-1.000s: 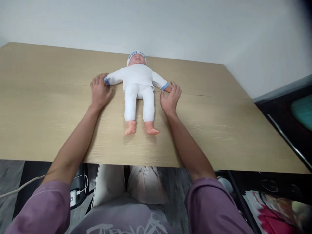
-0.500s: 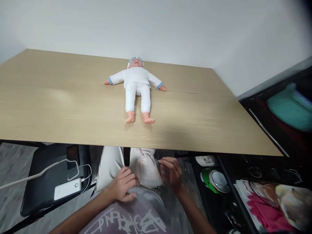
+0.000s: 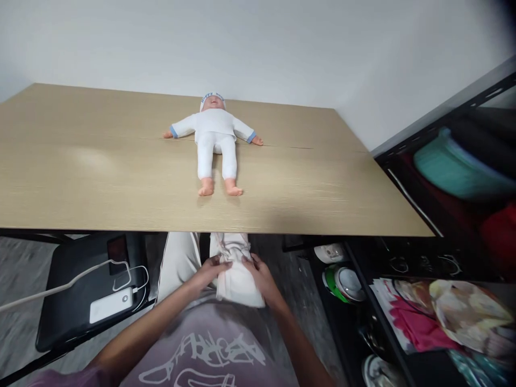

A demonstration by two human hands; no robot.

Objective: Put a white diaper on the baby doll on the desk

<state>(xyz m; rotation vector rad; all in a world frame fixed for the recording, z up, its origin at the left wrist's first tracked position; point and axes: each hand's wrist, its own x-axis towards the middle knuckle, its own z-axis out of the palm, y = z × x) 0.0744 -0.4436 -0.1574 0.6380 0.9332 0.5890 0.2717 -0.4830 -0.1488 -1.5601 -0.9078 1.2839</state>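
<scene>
A pale pinkish-white gathered cloth garment (image 3: 237, 285) lies across my lap, below the table's front edge. My left hand (image 3: 209, 272) holds its left side, fingers closed on the fabric. On the opposite side my right hand (image 3: 260, 275) grips the cloth, its fingertips at the gathered band. The garment's far end is hidden under the table. On the tabletop a baby doll (image 3: 217, 142) lies on its back in a white top, white trousers and a lettered cap. Its arms are spread, its feet point toward me, and neither hand touches it.
The wooden table (image 3: 100, 188) spans the view before a white wall. At left, a black stool (image 3: 80, 290) bears a white power bank (image 3: 112, 305) and cables. A dark shelf rack (image 3: 358, 252) at right holds a teal basin (image 3: 455, 166), round containers and fabric.
My left hand has moved forward from my stomach onto the garment. My right hand has come in against its right side. The camera view has shifted slightly right.
</scene>
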